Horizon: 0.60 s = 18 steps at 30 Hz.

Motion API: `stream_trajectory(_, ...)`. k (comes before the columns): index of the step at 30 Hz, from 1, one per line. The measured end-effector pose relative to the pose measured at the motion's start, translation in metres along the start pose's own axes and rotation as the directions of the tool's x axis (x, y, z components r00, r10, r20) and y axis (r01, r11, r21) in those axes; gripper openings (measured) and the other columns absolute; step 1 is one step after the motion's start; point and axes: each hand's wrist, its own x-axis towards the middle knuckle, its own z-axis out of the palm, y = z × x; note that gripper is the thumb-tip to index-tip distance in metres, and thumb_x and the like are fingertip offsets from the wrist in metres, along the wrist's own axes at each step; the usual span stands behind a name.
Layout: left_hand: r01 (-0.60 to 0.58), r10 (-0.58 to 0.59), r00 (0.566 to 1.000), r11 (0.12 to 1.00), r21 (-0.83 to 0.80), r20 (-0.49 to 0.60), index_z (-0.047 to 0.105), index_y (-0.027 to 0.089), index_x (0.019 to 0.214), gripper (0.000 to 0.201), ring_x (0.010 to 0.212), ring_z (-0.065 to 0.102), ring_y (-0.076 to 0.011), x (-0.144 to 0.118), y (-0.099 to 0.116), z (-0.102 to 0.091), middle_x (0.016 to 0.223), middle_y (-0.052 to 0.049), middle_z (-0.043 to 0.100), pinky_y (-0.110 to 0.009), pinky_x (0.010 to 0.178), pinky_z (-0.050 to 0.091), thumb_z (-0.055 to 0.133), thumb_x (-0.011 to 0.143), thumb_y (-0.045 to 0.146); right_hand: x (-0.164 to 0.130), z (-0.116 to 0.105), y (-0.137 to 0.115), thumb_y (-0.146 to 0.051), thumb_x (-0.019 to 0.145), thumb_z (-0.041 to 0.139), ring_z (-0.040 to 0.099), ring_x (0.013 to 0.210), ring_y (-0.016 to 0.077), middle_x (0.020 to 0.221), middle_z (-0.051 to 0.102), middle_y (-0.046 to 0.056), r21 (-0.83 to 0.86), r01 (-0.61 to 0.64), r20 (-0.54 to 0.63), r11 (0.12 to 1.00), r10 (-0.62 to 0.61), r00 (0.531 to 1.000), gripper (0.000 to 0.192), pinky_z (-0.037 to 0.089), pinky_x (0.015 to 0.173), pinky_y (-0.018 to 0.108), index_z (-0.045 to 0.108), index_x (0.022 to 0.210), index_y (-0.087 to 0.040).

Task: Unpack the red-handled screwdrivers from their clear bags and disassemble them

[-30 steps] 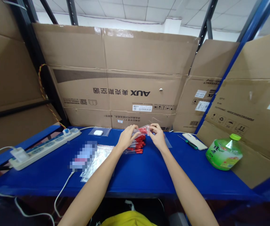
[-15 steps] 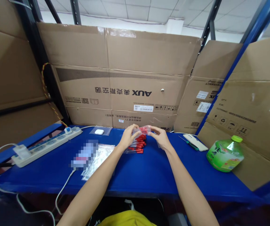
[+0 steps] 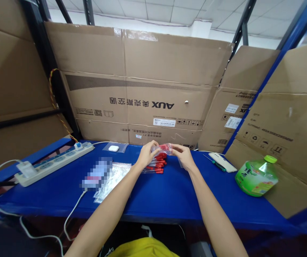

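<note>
My left hand (image 3: 146, 155) and my right hand (image 3: 183, 156) together pinch a small clear plastic bag (image 3: 164, 147) with red-handled pieces inside, held just above the blue table (image 3: 164, 192). The left hand grips the bag's left end, the right hand its right end. Under the bag lies a pile of small red-handled screwdrivers (image 3: 156, 165) on the table, close to my left hand.
A stack of clear bags (image 3: 113, 176) and a blurred item (image 3: 95, 174) lie to the left. A white power strip (image 3: 54, 163) and an earbud case (image 3: 113, 148) sit far left. At right are a screwdriver (image 3: 217, 165), a white phone (image 3: 221, 161) and a green bottle (image 3: 257, 175). Cardboard boxes (image 3: 142, 85) wall the back.
My right hand has dropped slightly and turned more palm-up at the bag's right end. The bag stays between both hands; the view shifted a little.
</note>
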Motion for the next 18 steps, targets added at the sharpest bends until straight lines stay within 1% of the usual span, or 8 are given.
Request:
stream_trajectory(3,-0.022,0.022,0.999,1.0,-0.021,0.026,0.062,0.02,0.095,0.023,0.079,0.06,-0.0165,-0.001,0.003,0.0,0.089,-0.001,0.069,-0.026,0.073,0.042,0.062,0.092,0.043,0.0,0.001,-0.001,-0.044,0.071,0.083,0.072,0.099,0.03,0.106,0.078,0.006,-0.024,0.002,0.008,1.0,-0.002,1.0,0.039,0.061,0.082,0.042,0.079,0.105,-0.024)
stream_trajectory(6,-0.069,0.071,0.996,0.997,-0.039,0.051,0.063,0.02,0.095,0.023,0.084,0.06,-0.0177,-0.003,0.008,0.001,0.092,-0.003,0.069,-0.027,0.076,0.043,0.06,0.094,0.043,0.0,0.002,-0.001,-0.044,0.072,0.082,0.071,0.102,0.0294,0.109,0.077,0.006,-0.067,0.015,0.016,0.998,-0.014,1.0,0.04,0.059,0.086,0.042,0.079,0.107,-0.024)
stream_trajectory(12,-0.084,0.084,0.996,0.996,0.005,0.043,0.062,0.021,0.095,0.026,0.086,0.06,-0.018,-0.006,0.014,0.002,0.092,-0.003,0.067,-0.028,0.079,0.043,0.046,0.102,0.04,0.0,0.006,0.001,-0.043,0.075,0.079,0.069,0.107,0.0271,0.113,0.076,0.006,-0.107,0.068,0.035,0.992,-0.064,0.997,0.039,0.054,0.096,0.041,0.077,0.109,-0.023)
stream_trajectory(15,-0.079,0.078,0.997,0.995,0.053,0.025,0.064,0.021,0.095,0.025,0.087,0.06,-0.0186,-0.006,0.012,0.004,0.092,-0.004,0.067,-0.029,0.079,0.043,0.048,0.101,0.039,0.001,0.009,0.004,-0.041,0.075,0.079,0.069,0.108,0.0265,0.113,0.076,0.006,-0.144,0.097,0.029,0.985,-0.094,0.995,0.036,0.052,0.101,0.041,0.077,0.105,-0.023)
stream_trajectory(18,-0.072,0.071,0.997,0.994,0.084,0.007,0.066,0.02,0.096,0.023,0.087,0.061,-0.0193,-0.006,0.011,0.007,0.093,-0.005,0.068,-0.029,0.079,0.044,0.054,0.098,0.04,0.001,0.011,0.009,-0.041,0.074,0.079,0.069,0.107,0.0267,0.111,0.077,0.006,-0.145,0.103,0.001,0.984,-0.104,0.995,0.035,0.052,0.1,0.042,0.078,0.103,-0.022)
